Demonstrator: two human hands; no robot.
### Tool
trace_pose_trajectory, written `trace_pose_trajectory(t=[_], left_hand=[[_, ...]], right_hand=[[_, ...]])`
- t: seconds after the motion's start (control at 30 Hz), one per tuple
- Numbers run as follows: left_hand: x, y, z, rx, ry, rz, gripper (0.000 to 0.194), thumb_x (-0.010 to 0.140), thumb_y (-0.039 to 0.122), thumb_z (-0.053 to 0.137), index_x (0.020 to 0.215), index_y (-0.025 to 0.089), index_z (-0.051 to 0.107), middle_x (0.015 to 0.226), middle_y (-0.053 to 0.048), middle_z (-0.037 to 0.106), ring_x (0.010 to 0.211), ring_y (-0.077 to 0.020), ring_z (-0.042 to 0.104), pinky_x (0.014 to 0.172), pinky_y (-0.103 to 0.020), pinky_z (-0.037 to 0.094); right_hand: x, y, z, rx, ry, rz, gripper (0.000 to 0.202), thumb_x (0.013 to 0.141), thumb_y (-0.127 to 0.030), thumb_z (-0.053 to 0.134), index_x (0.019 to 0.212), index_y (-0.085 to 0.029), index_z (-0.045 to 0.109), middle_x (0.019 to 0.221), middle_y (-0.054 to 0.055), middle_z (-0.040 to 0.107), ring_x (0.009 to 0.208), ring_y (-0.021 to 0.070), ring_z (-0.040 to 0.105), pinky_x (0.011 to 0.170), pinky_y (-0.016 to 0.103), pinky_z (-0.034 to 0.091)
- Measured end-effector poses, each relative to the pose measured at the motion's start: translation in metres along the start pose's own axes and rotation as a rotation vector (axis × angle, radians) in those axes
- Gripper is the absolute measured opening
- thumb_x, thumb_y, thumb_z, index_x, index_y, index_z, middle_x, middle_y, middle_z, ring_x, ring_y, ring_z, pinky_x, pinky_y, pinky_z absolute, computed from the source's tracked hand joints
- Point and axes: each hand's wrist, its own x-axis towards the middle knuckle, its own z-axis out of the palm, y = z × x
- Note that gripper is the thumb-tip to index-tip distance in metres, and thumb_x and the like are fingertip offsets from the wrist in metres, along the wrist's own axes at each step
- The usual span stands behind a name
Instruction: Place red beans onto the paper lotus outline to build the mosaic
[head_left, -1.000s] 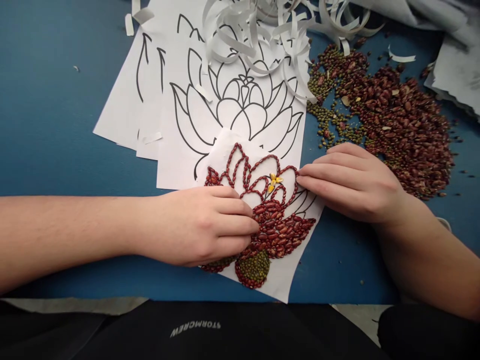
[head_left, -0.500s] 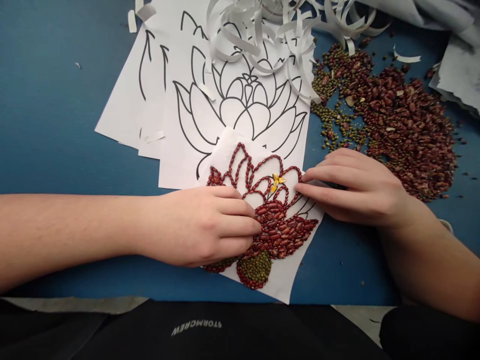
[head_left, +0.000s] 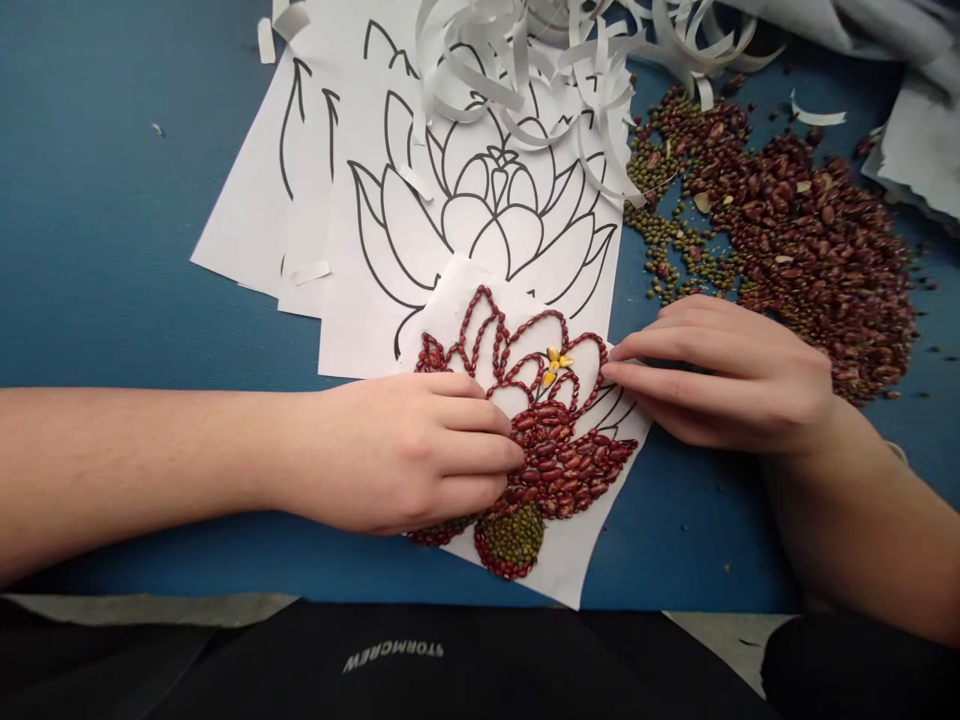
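A white sheet (head_left: 562, 555) bears a flower outlined in red beans (head_left: 570, 475), with small green beans (head_left: 514, 535) filling a rounded part low down and yellow kernels (head_left: 554, 367) near its middle. My left hand (head_left: 424, 450) rests on the left side of this flower, its fingers bent together; whatever lies under the fingertips is hidden. At the flower's right edge is my right hand (head_left: 712, 375), thumb and index finger near each other by the bean outline. Whether a bean is between those fingertips is too small to tell.
Printed flower sheets (head_left: 352, 330) lie behind, topped by curled paper strips (head_left: 517, 70). Loose red beans (head_left: 832, 250) and green beans (head_left: 675, 245) are heaped at the back right. Crumpled grey-white material (head_left: 919, 140) lies at the far right edge of the blue table (head_left: 112, 250).
My right hand has shifted slightly to the right, its fingertips drawing back from inside the petal to its bean outline. My left hand stays where it was.
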Motion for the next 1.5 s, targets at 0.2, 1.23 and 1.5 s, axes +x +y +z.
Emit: trace_pose_trajectory(t=[0.2,1.23,1.5], left_hand=[[-0.002,0.0,0.001,0.0,0.01,0.008,0.034,0.106,0.018,0.044,0.099,0.021,0.077,0.121,-0.004,0.077,0.105,-0.0219,0.07,0.09,-0.038,0.056],[-0.001,0.001,0.0,0.012,0.025,0.023,0.034,0.106,0.018,0.043,0.099,0.02,0.077,0.118,-0.004,0.078,0.106,-0.0222,0.07,0.09,-0.037,0.055],[0.001,0.001,0.002,0.108,0.063,0.09,0.026,0.105,0.017,0.05,0.1,0.022,0.075,0.118,-0.007,0.079,0.102,-0.0216,0.074,0.087,-0.037,0.056]], right_hand=[[0.001,0.002,0.002,0.02,0.032,-0.036,0.029,0.086,-0.015,0.077,0.112,-0.024,0.071,0.111,0.009,0.076,0.089,0.0249,0.07,0.072,0.044,0.057],[0.003,0.001,0.003,0.022,0.044,0.009,0.031,0.088,-0.016,0.075,0.117,-0.027,0.073,0.111,0.007,0.077,0.089,0.0245,0.072,0.073,0.045,0.057],[0.009,-0.005,-0.026,-0.161,0.176,0.059,0.023,0.09,-0.019,0.072,0.11,-0.03,0.075,0.1,0.005,0.077,0.081,0.0236,0.07,0.071,0.043,0.056]])
